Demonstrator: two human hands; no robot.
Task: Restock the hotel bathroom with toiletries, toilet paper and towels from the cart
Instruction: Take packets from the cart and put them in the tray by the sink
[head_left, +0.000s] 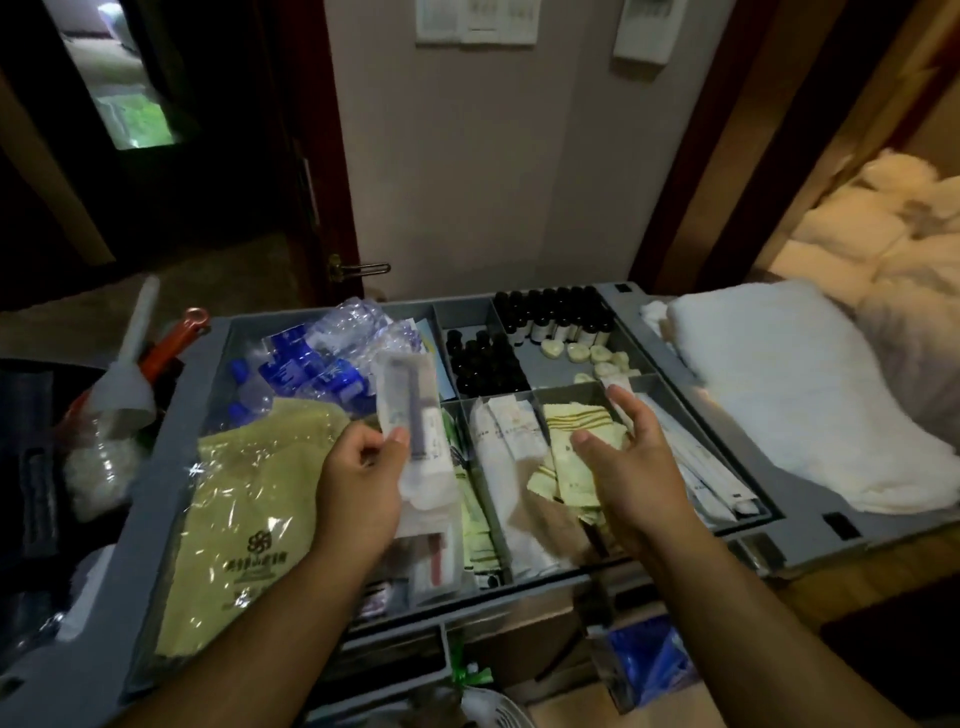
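Left hand (358, 478): thumb and fingers pinch a toothbrush packet (413, 400), held upright above the front-middle slot of the cart tray (540, 374).
Toothbrush packet: clear wrap, with a dark-handled brush and a small white tube showing through. Its lower end sits in the palm, and its top end stands in front of the water bottles (322, 353).
Right hand (636, 467): wide and relaxed, fingers spread, palm turned toward the other hand, holding nothing. It hangs over the slot of yellow sachets (566, 452); touching them or not, I cannot tell.
Cart tray: grey, split by dividers, right in front of the person and backed by a pale wall.
Back left slot: the water bottles, blue labels and blue caps, piled on their sides.
Front left: a yellow-green cloth (249, 499) in a clear bag, printed logo facing up.
Below the lifted packet: more clear packets (434, 561) lie in the slot.
Middle slots: white sachets (506, 426) just beside the yellow ones, and long white packets (701, 462) in the next slot to the right.
Back slots: small dark bottles (485, 358) stand in rows, with cream soaps (587, 356) loose beside them.
Right end of the cart: a folded white towel (779, 395) lies flat on top, beside the tray.
Far left: an orange-handled tool (171, 338) and a white brush (130, 364) stick up at the cart's end.
Far right: a heap of white bedding (893, 223).
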